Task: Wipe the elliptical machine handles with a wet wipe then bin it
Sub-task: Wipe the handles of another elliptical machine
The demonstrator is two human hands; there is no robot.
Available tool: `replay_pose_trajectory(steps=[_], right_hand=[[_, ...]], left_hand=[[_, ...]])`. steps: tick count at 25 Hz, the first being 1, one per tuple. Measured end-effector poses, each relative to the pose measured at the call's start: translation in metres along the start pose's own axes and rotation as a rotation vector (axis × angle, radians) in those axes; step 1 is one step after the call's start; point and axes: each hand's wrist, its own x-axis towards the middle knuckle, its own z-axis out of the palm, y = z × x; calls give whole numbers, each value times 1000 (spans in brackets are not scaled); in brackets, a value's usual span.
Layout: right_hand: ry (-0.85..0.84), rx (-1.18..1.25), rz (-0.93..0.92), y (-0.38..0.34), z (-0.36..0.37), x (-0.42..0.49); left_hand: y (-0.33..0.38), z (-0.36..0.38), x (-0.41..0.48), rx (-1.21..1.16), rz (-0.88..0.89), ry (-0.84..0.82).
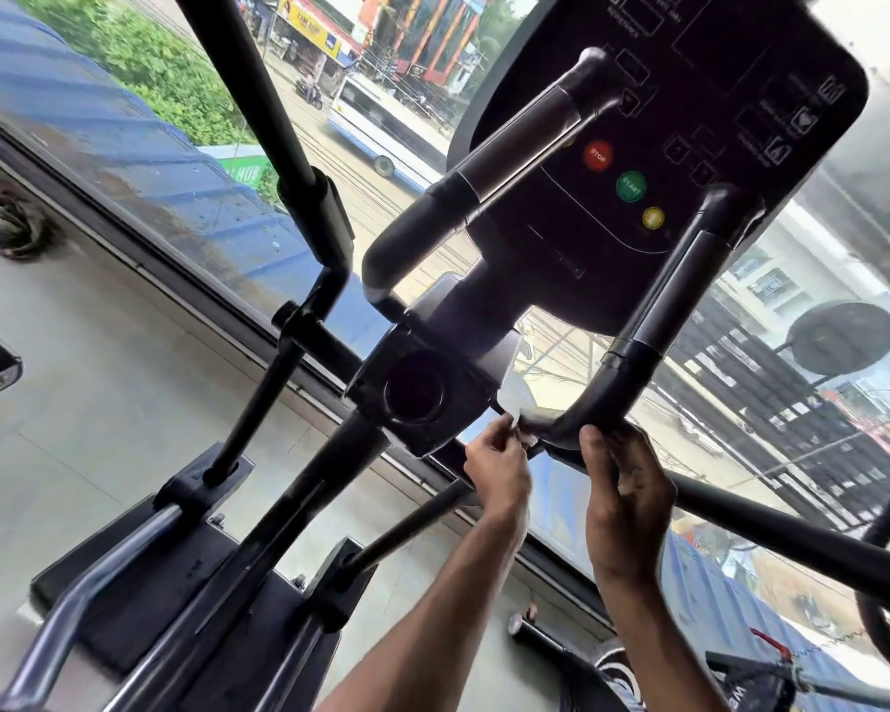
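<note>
The elliptical's two black fixed handles curve out below the console: the left handle (484,187) and the right handle (653,321). My left hand (499,467) pinches a small white wet wipe (524,436) against the inner end of the right handle's lower bend. Only a little of the wipe shows past my fingertips. My right hand (628,485) grips that same bend just to the right, fingers curled round the tube from below.
The dark console (689,120) carries red, green and yellow buttons. Long moving arm bars run at the left (258,95) and lower right (792,537). Pedal rails (73,608) lie on the floor. A large window (176,161) stands right behind the machine.
</note>
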Motion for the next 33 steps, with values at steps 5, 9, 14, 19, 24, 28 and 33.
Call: replay_pose_trajectory(steps=[5,9,14,19,24,28,33], right_hand=[[1,31,24,6,1,0],[1,28,16,5,0,0],[4,28,18,7,0,0],[0,13,16,6,1,1],[19,6,6,7,1,0],[36,21,33,10,4,0],[62,25,40,1,4,-2]], left_hand=[[18,-8,-80,-290,95,-20],[10,-15,-74,66,421,-18],[2,-14,-8,487,478,-41],[-1,-21,48,925,711,-181],[12,-28,22,751,787,-155],[30,-40,-42,454,938,-128],[43,-44,-71,458,984,-68]])
